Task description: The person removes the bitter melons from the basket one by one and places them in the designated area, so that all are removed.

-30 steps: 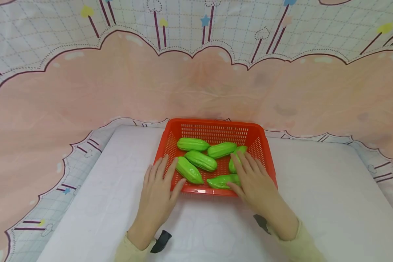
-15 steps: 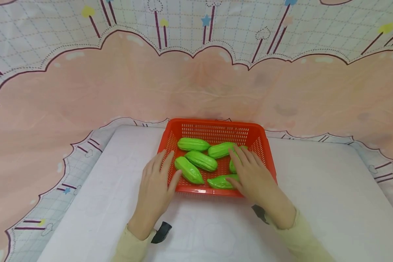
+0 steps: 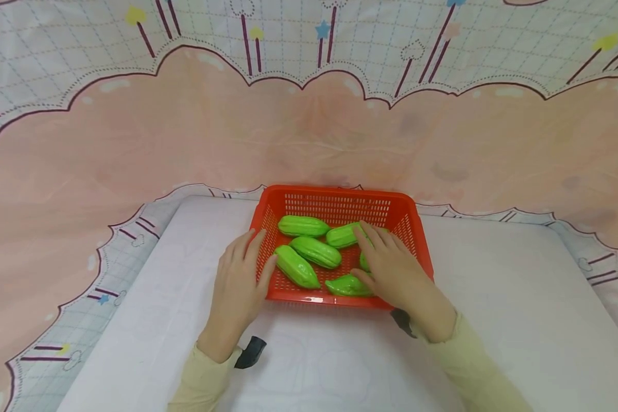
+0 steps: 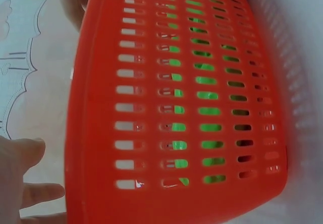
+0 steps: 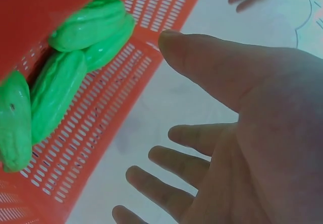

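A red slotted plastic basket holds several bright green ridged vegetables that look like bitter melons or small gourds; their exact kind is unclear. My left hand hovers by the basket's left front corner, fingers spread and nothing in them. Over the basket's right front part is my right hand, also spread and holding nothing; in the head view it covers part of two green vegetables. In the right wrist view the right fingers stand apart from the basket. The left wrist view shows the basket's slotted wall beside the left fingertips.
The basket stands on a white-covered table, toward its far edge. Behind the table hangs a pink and white patterned cloth. A black strap sits at the left wrist.
Both hands have risen slightly in the head view and shifted a little to the left. The basket and green vegetables have stayed in place.
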